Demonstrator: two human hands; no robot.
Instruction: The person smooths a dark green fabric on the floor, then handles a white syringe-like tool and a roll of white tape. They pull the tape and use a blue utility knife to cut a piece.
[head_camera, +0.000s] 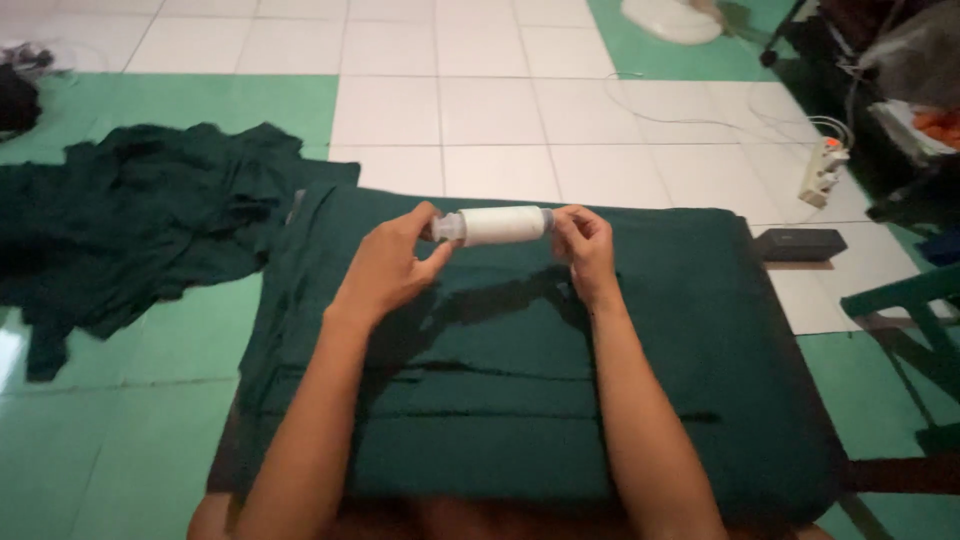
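Right now your left hand (385, 270) and right hand (585, 245) each pinch one end of the white spool (497, 225), holding it level above the dark green cloth (520, 400), probably so it can turn; any loose thread is too faint to see.
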